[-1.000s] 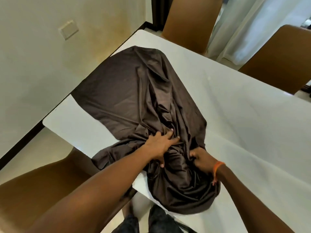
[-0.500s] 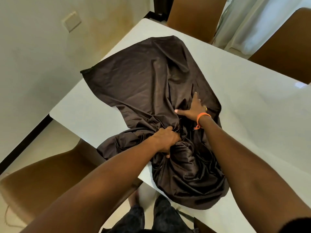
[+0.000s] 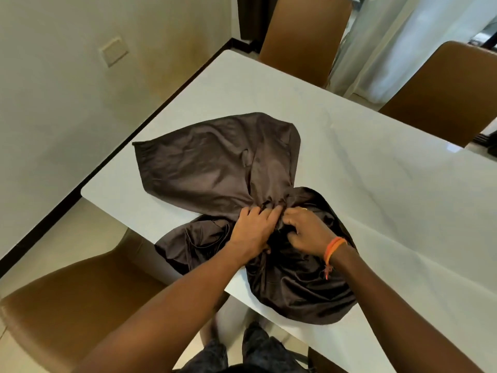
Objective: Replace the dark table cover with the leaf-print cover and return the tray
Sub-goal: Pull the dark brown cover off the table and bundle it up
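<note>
Head cam: dark brown table cover [image 3: 215,168] lies crumpled on the white table [image 3: 376,184] near its front edge, w/ one bunched part hanging over that edge; no brand, label or writing readable on it. Left hand [image 3: 252,232] and right hand [image 3: 309,232], orange band [image 3: 334,246] on the right wrist, sit side by side at the cloth's middle, fingers curled and gripping gathered folds. Tan chairs [image 3: 67,305] stand around the table, pale wall plate [image 3: 114,51] at upper left.
</note>
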Available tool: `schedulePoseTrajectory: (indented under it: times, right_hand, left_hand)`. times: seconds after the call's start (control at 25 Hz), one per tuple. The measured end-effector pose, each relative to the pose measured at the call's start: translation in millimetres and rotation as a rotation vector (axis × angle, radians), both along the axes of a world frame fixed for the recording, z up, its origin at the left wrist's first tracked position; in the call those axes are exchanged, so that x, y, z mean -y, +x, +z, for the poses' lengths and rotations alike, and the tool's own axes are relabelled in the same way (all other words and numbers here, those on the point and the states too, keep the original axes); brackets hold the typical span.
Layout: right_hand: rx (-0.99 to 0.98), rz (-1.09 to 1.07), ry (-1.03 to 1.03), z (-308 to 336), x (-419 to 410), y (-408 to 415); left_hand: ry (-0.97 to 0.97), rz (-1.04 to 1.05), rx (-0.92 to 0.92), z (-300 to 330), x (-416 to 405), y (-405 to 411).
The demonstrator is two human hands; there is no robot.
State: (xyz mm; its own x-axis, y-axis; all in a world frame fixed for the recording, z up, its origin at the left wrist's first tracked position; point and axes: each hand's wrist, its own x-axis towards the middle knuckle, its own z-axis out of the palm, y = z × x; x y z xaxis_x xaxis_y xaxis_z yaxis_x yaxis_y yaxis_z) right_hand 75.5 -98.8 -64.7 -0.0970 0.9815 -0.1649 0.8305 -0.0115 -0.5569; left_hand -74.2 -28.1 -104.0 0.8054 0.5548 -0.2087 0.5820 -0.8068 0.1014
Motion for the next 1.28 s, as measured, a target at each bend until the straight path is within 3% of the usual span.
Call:
schedulePoseTrajectory:
  times: [0.08, 0.16, 0.28, 0.36, 0.4, 0.52, 0.68, 0.8, 0.96, 1.04, 1.12, 1.2, 1.28]
  right_hand:
    - [0.059, -0.066, 0.045, -1, 22, -8]
    - [0.146, -0.193, 0.062, -7, 36, -18]
    - [0.408, -0.136, -0.154, -23, 39, -36]
    - [0.438, -0.169, -0.274, -36, 37, -44]
    - [0.459, -0.195, -0.300, -40, 35, -47]
    - [0.496, -0.227, -0.321, -45, 33, -49]
    - [0.515, -0.252, -0.325, -49, 31, -53]
    - [0.505, -0.260, -0.323, -50, 30, -54]
    - [0.466, -0.256, -0.328, -51, 26, -59]
    - [0.405, -0.312, -0.313, -52, 26, -57]
    - [0.294, -0.491, -0.269, -53, 28, -55]
    - [0.204, -0.674, -0.200, -54, 29, -58]
    - [0.188, -0.778, -0.173, -56, 29, -60]
  left_hand:
    - [0.098, -0.039, 0.121, -2, 8, -4]
    - [0.050, -0.055, 0.207, -1, 10, -10]
    - [0.053, -0.176, 0.346, -7, 9, -16]
    - [-0.134, -0.082, 0.375, -3, 1, -21]
    - [-0.212, 0.009, 0.334, -1, -4, -29]
    - [-0.167, 0.252, 0.054, -3, -21, -68]
    - [-0.219, 0.280, -0.326, -30, -35, -149]
    - [-0.095, 0.154, -0.348, -29, -42, -157]
    - [-0.186, 0.136, -0.226, -15, -61, -133]
    - [-0.283, 0.297, -0.090, -9, -54, -112]
    - [-0.494, 0.692, 0.155, -5, -30, -77]
    - [-0.747, 1.216, 0.329, 3, 3, -41]
    - [-0.977, 1.417, 0.462, 4, 18, -20]
